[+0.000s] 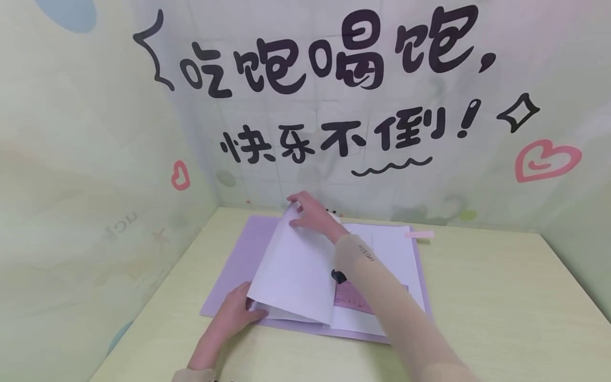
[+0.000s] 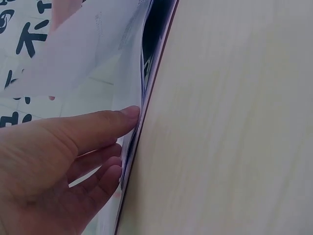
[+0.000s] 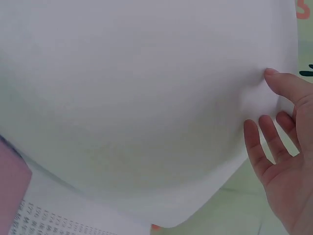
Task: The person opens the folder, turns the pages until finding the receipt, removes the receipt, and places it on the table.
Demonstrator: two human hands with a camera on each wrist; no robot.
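Note:
A purple folder (image 1: 234, 260) lies spread on the table with white sheets in it. My right hand (image 1: 312, 215) reaches across and pinches the far edge of a lifted, curved white sheet (image 1: 296, 265). In the right wrist view, the thumb (image 3: 279, 83) lies on the sheet's face near its edge. My left hand (image 1: 236, 310) is at the near left corner of the sheets. Its thumb and fingertips touch the sheets' edge (image 2: 139, 93) in the left wrist view. The lifted sheet hides part of the pages beneath.
A dark pink piece with dark marks (image 1: 350, 297) and a small black object (image 1: 339, 276) lie on the right-hand page, partly behind the right sleeve. A pale pink tab (image 1: 420, 234) sticks out at the right. A printed wall sheet (image 1: 310, 180) rises behind the table (image 1: 496, 297).

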